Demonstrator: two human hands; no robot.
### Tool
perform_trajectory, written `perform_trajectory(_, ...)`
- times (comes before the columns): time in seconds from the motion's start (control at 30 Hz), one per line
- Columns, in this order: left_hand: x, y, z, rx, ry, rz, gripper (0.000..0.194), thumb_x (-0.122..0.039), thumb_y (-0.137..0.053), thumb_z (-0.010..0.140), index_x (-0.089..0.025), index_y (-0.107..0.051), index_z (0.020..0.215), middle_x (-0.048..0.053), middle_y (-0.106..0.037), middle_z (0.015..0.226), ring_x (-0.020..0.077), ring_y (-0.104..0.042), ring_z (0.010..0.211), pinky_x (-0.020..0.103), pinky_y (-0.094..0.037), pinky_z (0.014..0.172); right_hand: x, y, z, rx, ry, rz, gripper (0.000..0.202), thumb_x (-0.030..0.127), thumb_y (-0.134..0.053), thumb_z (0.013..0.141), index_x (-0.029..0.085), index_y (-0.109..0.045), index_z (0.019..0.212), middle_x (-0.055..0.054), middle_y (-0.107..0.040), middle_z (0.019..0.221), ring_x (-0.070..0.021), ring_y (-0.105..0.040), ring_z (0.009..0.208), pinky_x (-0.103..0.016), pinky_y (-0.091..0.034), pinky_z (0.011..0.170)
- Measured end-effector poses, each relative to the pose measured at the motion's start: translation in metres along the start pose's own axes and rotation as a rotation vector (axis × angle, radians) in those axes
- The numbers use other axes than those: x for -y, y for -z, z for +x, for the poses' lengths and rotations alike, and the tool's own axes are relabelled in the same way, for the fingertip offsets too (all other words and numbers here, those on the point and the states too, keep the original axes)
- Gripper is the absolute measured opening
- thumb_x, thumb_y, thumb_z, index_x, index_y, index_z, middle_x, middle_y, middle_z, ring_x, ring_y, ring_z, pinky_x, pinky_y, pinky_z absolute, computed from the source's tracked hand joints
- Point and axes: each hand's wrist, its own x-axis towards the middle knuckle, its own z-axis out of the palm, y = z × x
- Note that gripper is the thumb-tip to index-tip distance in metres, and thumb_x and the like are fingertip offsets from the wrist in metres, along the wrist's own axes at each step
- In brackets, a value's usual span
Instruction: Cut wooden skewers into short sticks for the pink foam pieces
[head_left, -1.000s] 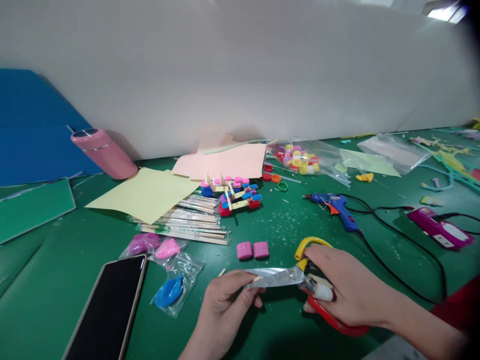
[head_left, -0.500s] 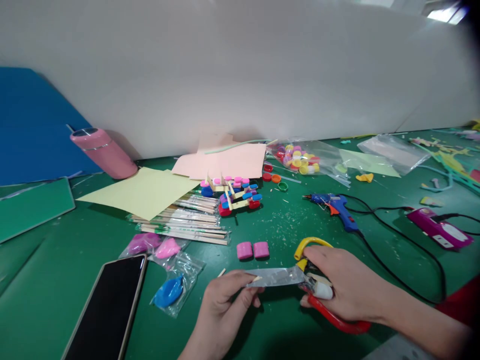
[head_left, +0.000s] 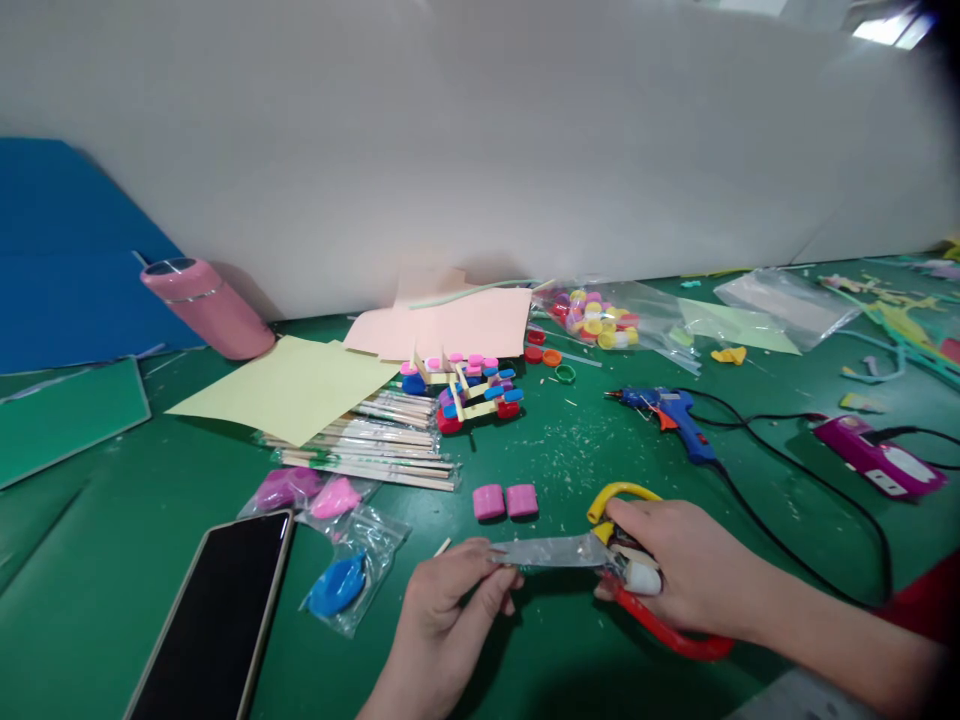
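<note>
Green tabletop (head_left: 577,450) | right hand (head_left: 686,560) curled round scissors (head_left: 574,551) | left hand (head_left: 450,610) pinching pale stick (head_left: 443,547) at blade tips

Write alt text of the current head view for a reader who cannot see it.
A right hand grips yellow-and-red scissors that reach across to the left hand, which pinches what looks like a thin pale stick. Two pink blocks lie beyond on a green table, with a phone at left and a blue glue gun at right.
</note>
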Motion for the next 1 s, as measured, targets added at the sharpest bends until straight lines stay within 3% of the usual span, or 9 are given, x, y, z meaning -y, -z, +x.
perform_trajectory(0.33, 0.003, 0.002, -0.002, -0.006, -0.016, -0.065, 0.017, -0.014, -0.050, 0.078, -0.016, -0.065, 0.069, 0.003, -0.064, 0.057, 0.0144, -0.060, 0.055, 0.022, -0.046, 0.054, 0.007, 0.003, -0.002, -0.042, 0.013, 0.075, 0.035, 0.051, -0.061, 0.065, 0.021, -0.045, 0.074, 0.001, -0.053, 0.071, -0.0154, -0.046, 0.058, -0.025, -0.033, 0.051)
perform_trajectory(1.0, 0.005, 0.001, -0.002, 0.054, -0.084, -0.025, 0.020, -0.011, -0.046, 0.079, -0.016, -0.061, 0.066, 0.003, -0.061, 0.055, 0.0152, -0.056, 0.060, 0.023, -0.043, 0.057, 0.003, 0.008, -0.002, 0.032, -0.003, 0.082, 0.033, 0.049, -0.061, 0.065, 0.022, -0.045, 0.077, 0.002, -0.055, 0.072, -0.0162, -0.051, 0.059, -0.024, -0.031, 0.050)
